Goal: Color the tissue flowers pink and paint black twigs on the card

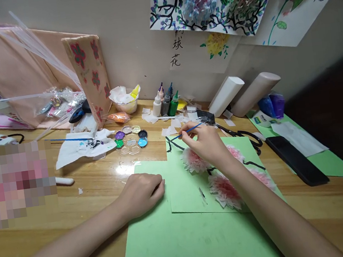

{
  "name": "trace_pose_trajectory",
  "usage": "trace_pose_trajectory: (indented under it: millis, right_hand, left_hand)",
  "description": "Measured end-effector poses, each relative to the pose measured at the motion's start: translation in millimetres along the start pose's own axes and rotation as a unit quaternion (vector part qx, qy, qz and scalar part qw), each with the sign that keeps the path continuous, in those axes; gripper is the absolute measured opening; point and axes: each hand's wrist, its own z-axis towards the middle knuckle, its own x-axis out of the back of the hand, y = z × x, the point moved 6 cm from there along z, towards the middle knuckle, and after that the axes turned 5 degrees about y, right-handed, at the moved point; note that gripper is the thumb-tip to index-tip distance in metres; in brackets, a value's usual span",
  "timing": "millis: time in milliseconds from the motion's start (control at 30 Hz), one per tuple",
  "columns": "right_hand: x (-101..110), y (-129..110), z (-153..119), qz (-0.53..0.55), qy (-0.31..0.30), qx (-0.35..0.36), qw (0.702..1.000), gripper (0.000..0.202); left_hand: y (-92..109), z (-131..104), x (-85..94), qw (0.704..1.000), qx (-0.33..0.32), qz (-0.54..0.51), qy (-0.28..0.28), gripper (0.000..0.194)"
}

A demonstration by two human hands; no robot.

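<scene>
"Grey wall (130, 54) and wooden bench (90, 232): what did you see there, starting from the left?"

"First came a white tissue (67, 155) with dark stains, and next to it the palette (131, 142) with several colours. Then the left hand (145, 193), closed in a loose fist, rested on the lower green sheet (174, 246). I saw nothing in it."

"And the work itself?"

"It was on the upper green sheet (182, 186), which overlapped the other. Near its far left corner some black lines (177, 145) were already painted. The right hand (203, 143) gripped a thin blue brush (194, 128), with the tip close to these lines; whether it touched, I could not tell."

"So how much was done?"

"In my judgement, a good part. Pink-and-white flowers (225, 189) were in place, and further right a black stroke (255, 164) showed beside them. However, the lines appeared as separate pieces, so perhaps joining them was left. The right forearm (270, 204) hid some of the sheet, therefore I could not be certain."
</scene>
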Motion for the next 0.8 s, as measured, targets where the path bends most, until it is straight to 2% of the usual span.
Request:
trace_pose_trajectory:
  millis: [267, 500, 667, 800]
  right_hand:
    - [4.8, 0.0, 0.3, 0.0, 0.02, -0.017, 1.0, 0.014]
    - [2.0, 2.8, 0.8, -0.017, -0.008, -0.025, 1.0, 0.012]
    - [11.0, -0.5, 0.8, -0.007, 0.027, -0.022, 0.999, 0.015]
    - [4.5, 1.7, 0.8, -0.007, -0.002, -0.021, 1.0, 0.015]
  left_hand:
    - [-0.6, 0.0, -1.2, 1.0, 0.002, 0.001, -0.005, 0.032]
    - [-1.9, 0.8, -2.1, 1.0, 0.006, 0.002, -0.01, 0.033]
    - [-1.9, 0.9, -2.0, 1.0, 0.006, 0.003, -0.012, 0.032]
    - [-1.3, 0.3, -1.5, 1.0, 0.005, 0.004, -0.013, 0.032]
